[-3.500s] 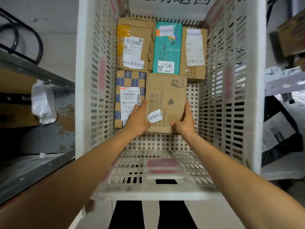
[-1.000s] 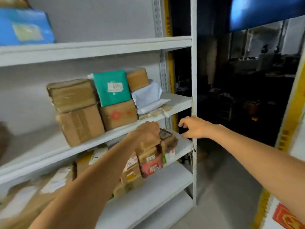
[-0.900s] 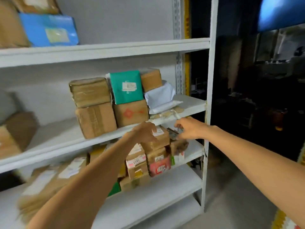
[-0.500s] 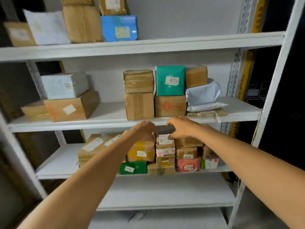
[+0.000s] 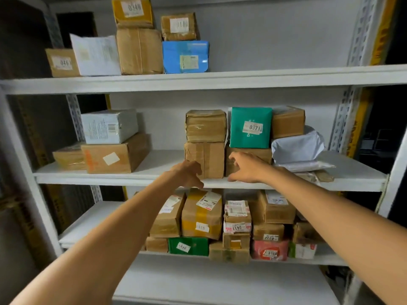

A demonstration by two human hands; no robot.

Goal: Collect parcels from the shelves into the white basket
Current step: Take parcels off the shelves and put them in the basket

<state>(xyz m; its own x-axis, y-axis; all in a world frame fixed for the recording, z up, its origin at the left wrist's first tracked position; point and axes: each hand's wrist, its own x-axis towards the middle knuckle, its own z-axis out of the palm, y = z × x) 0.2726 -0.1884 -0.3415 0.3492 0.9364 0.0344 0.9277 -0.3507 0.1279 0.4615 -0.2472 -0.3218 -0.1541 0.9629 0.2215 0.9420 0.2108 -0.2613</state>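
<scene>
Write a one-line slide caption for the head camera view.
The left hand and right hand reach toward stacked brown cardboard boxes beside a green parcel labelled 0371 on a white metal shelf.

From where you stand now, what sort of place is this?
Probably a parcel storeroom or pickup depot: white metal shelves hold stacked brown cardboard boxes, and a green wrapped parcel carries a numbered sticker, 0371.

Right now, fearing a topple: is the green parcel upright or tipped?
Upright: the green parcel stands squarely atop a brown box, label facing out.
</scene>
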